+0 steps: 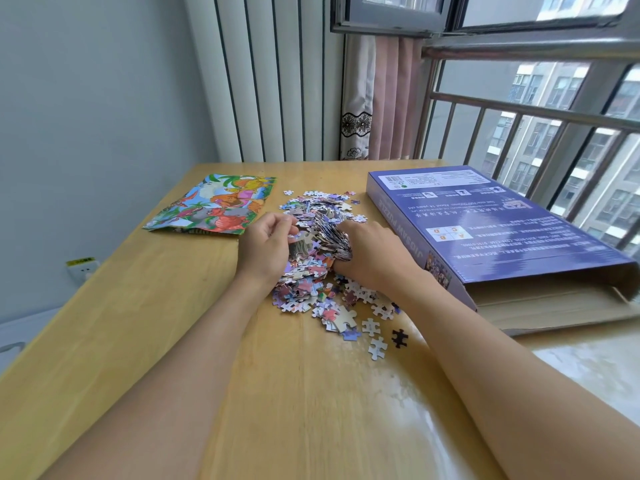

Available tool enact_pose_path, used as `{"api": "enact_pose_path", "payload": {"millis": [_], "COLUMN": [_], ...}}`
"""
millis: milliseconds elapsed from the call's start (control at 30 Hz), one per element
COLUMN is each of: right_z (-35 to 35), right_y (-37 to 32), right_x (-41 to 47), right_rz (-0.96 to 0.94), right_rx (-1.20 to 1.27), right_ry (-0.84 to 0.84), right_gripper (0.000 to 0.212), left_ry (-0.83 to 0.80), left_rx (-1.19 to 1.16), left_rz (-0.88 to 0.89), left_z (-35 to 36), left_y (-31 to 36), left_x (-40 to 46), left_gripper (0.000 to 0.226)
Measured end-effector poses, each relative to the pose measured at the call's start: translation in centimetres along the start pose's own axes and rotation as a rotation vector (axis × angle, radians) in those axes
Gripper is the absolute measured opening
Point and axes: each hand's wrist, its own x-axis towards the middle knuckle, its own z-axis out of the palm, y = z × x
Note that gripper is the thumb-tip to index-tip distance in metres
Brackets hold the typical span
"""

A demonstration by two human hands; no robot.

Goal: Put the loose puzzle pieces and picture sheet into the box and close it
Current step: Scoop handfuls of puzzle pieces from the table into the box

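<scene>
Head view: stray pieces (pixel 375 346) are lying nearest on the worktop (pixel 138 341); past them the left hand (pixel 265 245) and right hand (pixel 372 252) are cupping a bunch from the puzzle pile (pixel 313 271), each grip curled around pieces. Pieces look light and slippery, likely spilling, so scooping from underneath seems best. Beyond, picture sheet (pixel 214 204) is lying flat far left, box (pixel 491 223) is sitting right, near end open.

Box (pixel 485 216) side: "JIGSAW PUZZLE"; back panel: letters A, B, C, D; "14 years old".
</scene>
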Motion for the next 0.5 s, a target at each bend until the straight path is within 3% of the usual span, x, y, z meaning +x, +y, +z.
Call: {"api": "enact_pose_path", "payload": {"millis": [233, 400, 500], "right_z": [-0.3, -0.1, 0.3], "right_y": [0.6, 1.0, 1.0], "right_x": [-0.1, -0.2, 0.1], "right_rz": [0.089, 0.132, 0.135], "right_rx": [0.114, 0.26, 0.258], "right_ry": [0.121, 0.152, 0.087], "right_gripper": [0.023, 0.033, 0.049], "left_ry": [0.009, 0.022, 0.02], "left_rx": [-0.019, -0.015, -0.012], "left_rz": [0.008, 0.004, 0.005], "left_z": [0.0, 0.0, 0.0], "left_y": [0.0, -0.1, -0.2], "left_x": [0.0, 0.1, 0.1], "left_gripper": [0.024, 0.023, 0.022]}}
